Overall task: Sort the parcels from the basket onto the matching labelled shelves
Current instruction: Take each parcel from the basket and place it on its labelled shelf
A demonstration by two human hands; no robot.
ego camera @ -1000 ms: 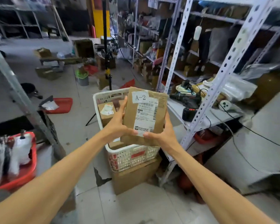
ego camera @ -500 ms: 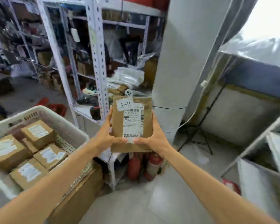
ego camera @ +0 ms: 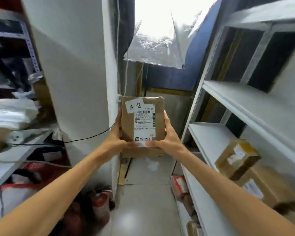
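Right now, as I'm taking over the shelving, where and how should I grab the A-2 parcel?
I'd take the A-2 parcel by its top edge, coming from above, one hand across front and back. It stands upright, and the left hand and right hand cover both sides, thumbs on the lower front; only the top is bare.

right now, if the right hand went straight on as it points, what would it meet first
Probably nothing near: the right hand, gripping the parcel, points straight toward the far wall; depth unclear.

blown-out window (ego camera: 153, 16) glare, blurred, warped edges
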